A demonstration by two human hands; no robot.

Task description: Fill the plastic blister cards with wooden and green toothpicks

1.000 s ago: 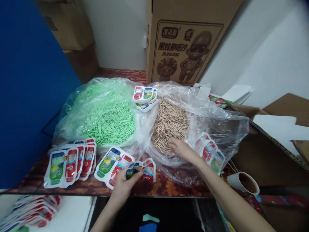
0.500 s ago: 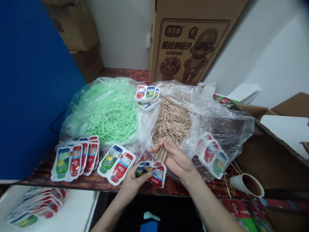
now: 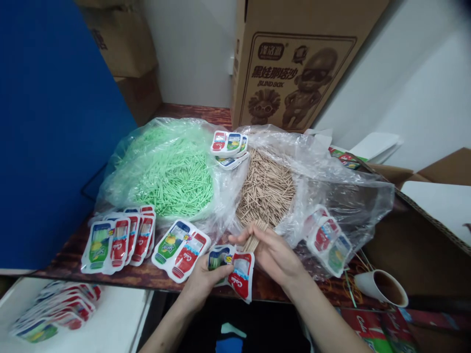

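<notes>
My left hand (image 3: 206, 278) pinches a small two-part pouch (image 3: 241, 277), printed with a green soda bottle and a red Cola bottle, near the table's front edge. Above its red half, my right hand (image 3: 274, 252) is closed round a bundle of thin tan sticks (image 3: 252, 242). The lower ends of these sticks meet the top of the pouch; how far they are inside I cannot tell. Behind my right hand lies a plastic bag with a heap of tan sticks (image 3: 267, 186). Left of it is another bag with a heap of green sticks (image 3: 180, 181).
Flat pouches (image 3: 181, 250) and a fanned pile (image 3: 106, 242) lie on the left. More pouches rest between the bags (image 3: 228, 147) and on the right plastic (image 3: 327, 240). A paper cup (image 3: 380, 287) of brown liquid stands front right. A big carton (image 3: 290, 73) stands behind.
The pouch's red half has swung downward and looks fuller. The stick bundle has come down to the pouch top with my right hand. The whole view has shifted slightly.
</notes>
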